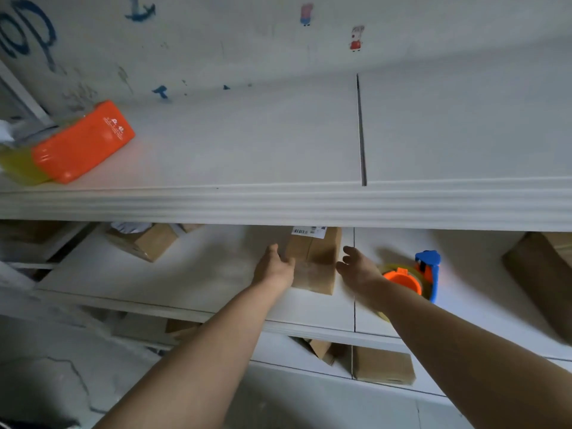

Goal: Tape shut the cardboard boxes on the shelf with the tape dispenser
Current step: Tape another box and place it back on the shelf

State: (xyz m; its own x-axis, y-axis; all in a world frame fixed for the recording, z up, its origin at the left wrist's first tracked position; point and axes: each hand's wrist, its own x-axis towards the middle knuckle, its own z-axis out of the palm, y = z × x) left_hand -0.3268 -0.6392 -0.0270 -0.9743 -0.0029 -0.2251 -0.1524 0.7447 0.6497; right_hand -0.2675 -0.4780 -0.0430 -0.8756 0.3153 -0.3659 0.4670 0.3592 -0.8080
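Flanked cardboard box [312, 261] on shelf [185, 274] with left hand [274, 269] and right hand [357, 266], grip apart on both (tape dispenser [402, 281] beside right wrist).

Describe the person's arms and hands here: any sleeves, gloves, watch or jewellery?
Both arms are bare: the left forearm and right forearm show no sleeve up to the frame's lower edge. The left hand and right hand wear no gloves, and no watch, bracelet or wristband shows at either wrist. No ring is apparent on the fingers, though the frame is somewhat blurred.
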